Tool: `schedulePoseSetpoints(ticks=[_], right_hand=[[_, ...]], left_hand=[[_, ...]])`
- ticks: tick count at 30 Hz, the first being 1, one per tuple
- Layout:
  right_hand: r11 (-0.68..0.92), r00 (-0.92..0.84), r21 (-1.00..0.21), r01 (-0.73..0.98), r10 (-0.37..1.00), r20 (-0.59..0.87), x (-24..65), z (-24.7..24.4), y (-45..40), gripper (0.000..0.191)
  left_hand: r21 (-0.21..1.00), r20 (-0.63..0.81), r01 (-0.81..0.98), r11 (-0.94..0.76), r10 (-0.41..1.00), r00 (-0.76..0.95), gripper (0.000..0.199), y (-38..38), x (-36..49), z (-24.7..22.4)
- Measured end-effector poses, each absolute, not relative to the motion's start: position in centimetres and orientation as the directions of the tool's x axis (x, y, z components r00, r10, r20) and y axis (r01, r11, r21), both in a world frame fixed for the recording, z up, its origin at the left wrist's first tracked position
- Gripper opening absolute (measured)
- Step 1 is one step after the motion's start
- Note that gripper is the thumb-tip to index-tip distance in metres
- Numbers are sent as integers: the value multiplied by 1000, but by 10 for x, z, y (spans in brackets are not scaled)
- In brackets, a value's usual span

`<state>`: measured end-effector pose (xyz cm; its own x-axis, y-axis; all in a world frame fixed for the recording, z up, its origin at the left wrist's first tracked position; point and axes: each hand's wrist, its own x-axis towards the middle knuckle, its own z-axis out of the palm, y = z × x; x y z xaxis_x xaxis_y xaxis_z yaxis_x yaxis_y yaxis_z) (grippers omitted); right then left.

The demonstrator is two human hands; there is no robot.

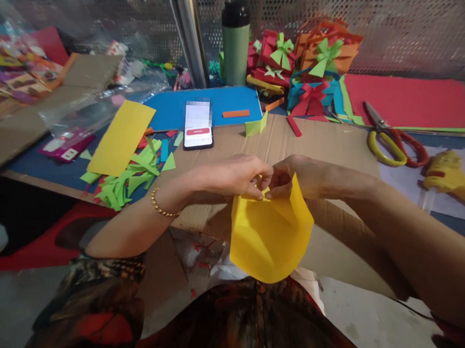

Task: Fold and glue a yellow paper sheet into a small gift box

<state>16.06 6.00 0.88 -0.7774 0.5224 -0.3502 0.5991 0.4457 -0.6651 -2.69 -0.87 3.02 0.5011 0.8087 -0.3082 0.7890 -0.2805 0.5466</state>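
A bent yellow paper piece (270, 238) hangs over the near edge of the cardboard, its lower side curved and its right side folded upward. My left hand (242, 175) pinches its top edge, fingers curled and thumb pressed down. Close beside it, almost touching, my right hand (290, 176) grips the same edge, thumb toward the left thumb. The fingertips meet around a small fold, partly hidden by the paper and knuckles. A flat yellow sheet (121, 137) lies to the left over green paper scraps (133, 176).
Behind my hands are a phone (198, 125), a blue board (169, 106), a green bottle (235, 44) and finished paper bags with bows (326, 54). On the right lie scissors (386, 135), a yellow glue gun (449, 172) and red sheets (411, 100). Cardboard (226, 142) lies beneath my hands.
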Motion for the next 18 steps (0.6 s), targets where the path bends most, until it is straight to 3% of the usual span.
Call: schedulePoseSetpoints(ticks=[8,13,15,18], right_hand=[[464,-766,-627,626,518,-381,160,14,58,20],[477,-800,-659,581,482,-357,168,17,62,40],[467,-757,-659,590,604,-249,176,25,62,41],[469,-602,-668,578,797,38,194,43,60,37]], left_hand=[[652,-267,709,-269,794,547,15,-7,-33,21],[672,-252,689,-273,790,559,15,-6,-35,19],[702,-223,651,-290,778,587,14,-6,-37,16],[724,-202,626,-290,778,594,13,-5,-38,12]])
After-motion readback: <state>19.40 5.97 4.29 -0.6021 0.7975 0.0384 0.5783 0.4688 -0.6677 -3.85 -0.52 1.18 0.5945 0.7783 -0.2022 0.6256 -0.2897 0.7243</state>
